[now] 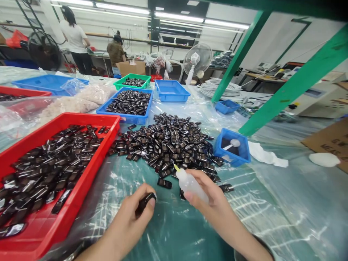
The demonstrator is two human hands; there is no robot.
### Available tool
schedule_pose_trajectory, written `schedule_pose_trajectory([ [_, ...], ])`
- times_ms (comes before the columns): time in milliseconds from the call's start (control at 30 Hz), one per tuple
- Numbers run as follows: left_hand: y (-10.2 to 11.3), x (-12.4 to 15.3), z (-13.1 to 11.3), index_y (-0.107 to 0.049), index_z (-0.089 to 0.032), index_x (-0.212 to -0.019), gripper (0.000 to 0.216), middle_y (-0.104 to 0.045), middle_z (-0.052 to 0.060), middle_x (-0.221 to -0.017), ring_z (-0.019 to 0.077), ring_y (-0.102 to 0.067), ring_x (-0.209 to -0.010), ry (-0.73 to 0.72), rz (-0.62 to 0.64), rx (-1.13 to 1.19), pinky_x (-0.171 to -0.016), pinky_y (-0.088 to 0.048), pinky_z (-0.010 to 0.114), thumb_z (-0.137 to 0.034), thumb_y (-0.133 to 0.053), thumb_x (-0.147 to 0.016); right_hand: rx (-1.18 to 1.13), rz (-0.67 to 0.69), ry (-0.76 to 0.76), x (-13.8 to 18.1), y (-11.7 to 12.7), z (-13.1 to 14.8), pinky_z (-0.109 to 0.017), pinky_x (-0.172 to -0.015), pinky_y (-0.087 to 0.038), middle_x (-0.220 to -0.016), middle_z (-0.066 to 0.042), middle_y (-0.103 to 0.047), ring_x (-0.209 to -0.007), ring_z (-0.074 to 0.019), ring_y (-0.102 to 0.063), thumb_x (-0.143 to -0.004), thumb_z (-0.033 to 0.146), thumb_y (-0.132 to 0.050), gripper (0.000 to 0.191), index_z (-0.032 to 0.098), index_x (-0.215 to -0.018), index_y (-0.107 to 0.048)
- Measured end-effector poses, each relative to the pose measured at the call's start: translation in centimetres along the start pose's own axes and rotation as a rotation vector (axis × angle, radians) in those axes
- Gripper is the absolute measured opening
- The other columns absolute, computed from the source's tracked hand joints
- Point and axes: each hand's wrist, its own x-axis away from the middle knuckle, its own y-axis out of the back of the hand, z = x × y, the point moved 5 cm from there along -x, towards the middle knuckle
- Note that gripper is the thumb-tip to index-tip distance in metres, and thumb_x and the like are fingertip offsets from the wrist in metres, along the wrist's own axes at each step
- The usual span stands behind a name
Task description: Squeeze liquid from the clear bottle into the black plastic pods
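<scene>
My left hand (136,210) is closed around a small glossy black plastic part (144,203), its thumb and forefinger pressed on it. In my right hand (209,195) is a translucent white squeeze bottle (191,185) with a yellow nozzle tip, which points up and to the left. Just beyond both hands lies a big heap of similar black parts (171,141). One loose black part (164,183) rests on the table between the hands and the heap. To the left, a red tray (89,177) holds many more of these parts.
A small blue bin (236,158) with a white spoon (233,144) and dark contents stands right of the heap. Behind are a filled blue tray (130,118), a green tray (148,82) and another blue tray (174,95). A green post (293,79) slants across the right. Two people work far back.
</scene>
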Motion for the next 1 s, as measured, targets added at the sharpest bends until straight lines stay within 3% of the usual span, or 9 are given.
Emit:
schedule_pose_trajectory([
  [267,-0.7,0.8,0.7,-0.027,-0.022,-0.059,0.029,-0.018,-0.008,-0.053,0.0085,-0.022,-0.045,0.029,0.04,-0.013,-0.042,-0.017,0.021,-0.026,-0.041,-0.084,-0.092,0.055,-0.088,0.1,0.3,-0.3,-0.023,-0.066,-0.049,-0.099,0.002,-0.067,-0.082,-0.015,-0.061,-0.085,0.036,-0.063,0.025,0.034,-0.11,-0.061],
  [367,-0.8,0.6,0.6,-0.025,-0.021,-0.056,0.036,-0.018,-0.009,-0.051,0.0081,-0.02,-0.044,0.01,0.092,-0.041,-0.042,-0.016,0.022,-0.029,-0.047,-0.084,-0.059,0.052,-0.114,0.4,0.5,-0.5,-0.023,-0.066,-0.049,-0.108,0.001,-0.066,-0.086,-0.0155,-0.062,-0.085,0.037,-0.063,0.029,0.035,-0.114,-0.059],
  [433,-0.6,0.5,0.5,-0.027,-0.021,-0.057,0.039,-0.022,-0.009,-0.05,0.008,-0.023,-0.044,-0.001,0.112,-0.054,-0.042,-0.018,0.022,-0.034,-0.053,-0.084,-0.074,0.025,-0.126,0.6,0.9,-0.7,-0.021,-0.062,-0.049,-0.098,0.002,-0.068,-0.077,-0.0136,-0.062,-0.085,0.037,-0.065,0.029,0.035,-0.112,-0.056],
  [533,0.2,0.8,-0.2,-0.039,-0.022,-0.065,0.031,-0.035,-0.007,-0.052,0.0104,-0.036,-0.045,-0.038,0.083,-0.05,-0.045,-0.027,0.023,-0.038,-0.047,-0.09,-0.098,-0.004,-0.083,0.9,1.2,-0.4,-0.018,-0.055,-0.047,-0.08,0.006,-0.067,-0.064,-0.0109,-0.059,-0.081,0.033,-0.07,0.026,0.035,-0.103,-0.057],
  [667,1.7,1.5,-1.3,-0.052,-0.026,-0.094,0.025,-0.057,-0.002,-0.078,0.0152,-0.055,-0.07,-0.044,-0.098,0.03,-0.067,-0.043,0.025,-0.03,-0.028,-0.1,-0.022,-0.001,-0.014,1.3,1.2,0.3,-0.017,-0.057,-0.05,-0.089,0.005,-0.071,-0.069,-0.0122,-0.065,-0.072,0.027,-0.076,0.029,0.039,-0.098,-0.068],
  [833,1.9,2.0,-1.8,-0.049,-0.029,-0.105,0.018,-0.059,0.001,-0.098,0.018,-0.056,-0.094,-0.105,-0.172,0.107,-0.081,-0.046,0.026,-0.025,-0.033,-0.099,0.004,-0.085,0.065,1.8,1.2,1.2,-0.018,-0.054,-0.05,-0.081,0.005,-0.074,-0.064,-0.0142,-0.066,-0.066,0.029,-0.078,0.028,0.04,-0.091,-0.075],
  [1000,1.6,2.2,-1.4,-0.047,-0.032,-0.113,0.018,-0.057,0.001,-0.105,0.0186,-0.054,-0.102,-0.174,-0.192,0.116,-0.084,-0.046,0.026,-0.033,-0.033,-0.101,0.06,-0.121,0.077,1.8,1.2,1.5,-0.021,-0.051,-0.05,-0.077,0.004,-0.074,-0.06,-0.0163,-0.066,-0.064,0.025,-0.077,0.028,0.039,-0.089,-0.076],
])
